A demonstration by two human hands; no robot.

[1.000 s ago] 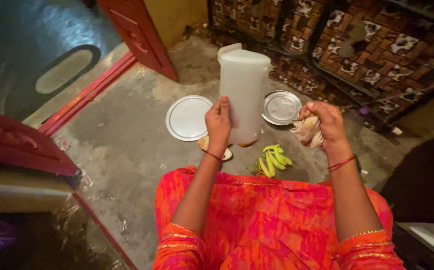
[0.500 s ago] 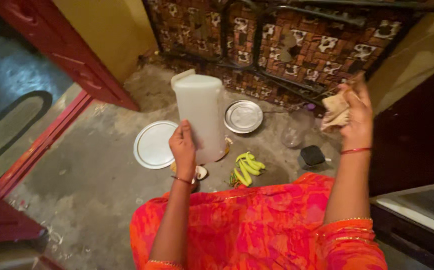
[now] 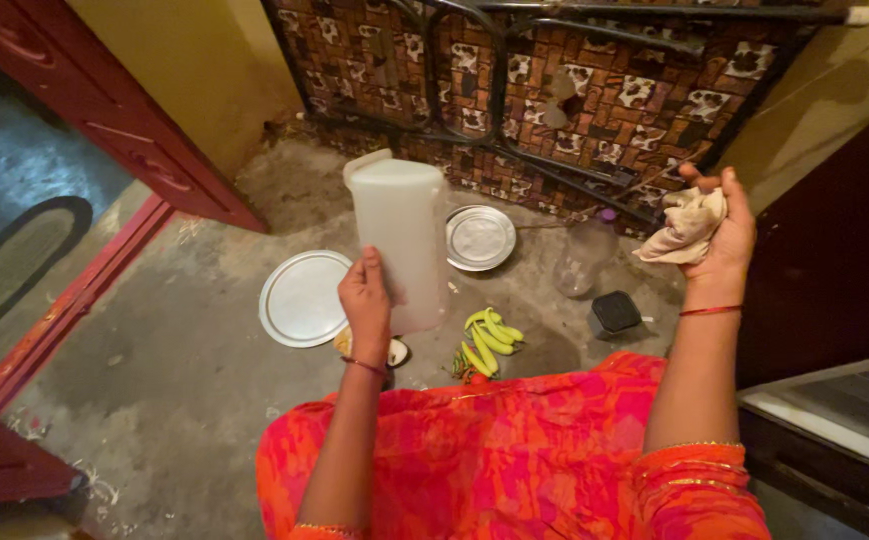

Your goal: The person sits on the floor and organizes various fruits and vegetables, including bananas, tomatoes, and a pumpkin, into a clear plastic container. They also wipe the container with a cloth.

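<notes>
Right hand [image 3: 723, 240] has swung up and out to the right since a second ago, away from the bananas [image 3: 487, 338], fingers closed on a crumpled cloth [image 3: 685, 226]. Left hand [image 3: 367, 300] still grips the white jug [image 3: 401, 240], upright, above the bananas. Two steel plates [image 3: 302, 298] lie beside the jug.

Two round steel plates [image 3: 304, 298] [image 3: 480, 237] on concrete floor [image 3: 175, 380], well apart. Green bananas [image 3: 488, 338] near front; sm. red bit just beside them. Clear jar w/ purple cap [image 3: 585, 255] right of far plate, black lid [image 3: 616, 312] near it. Red door [image 3: 125, 130] at left.
</notes>
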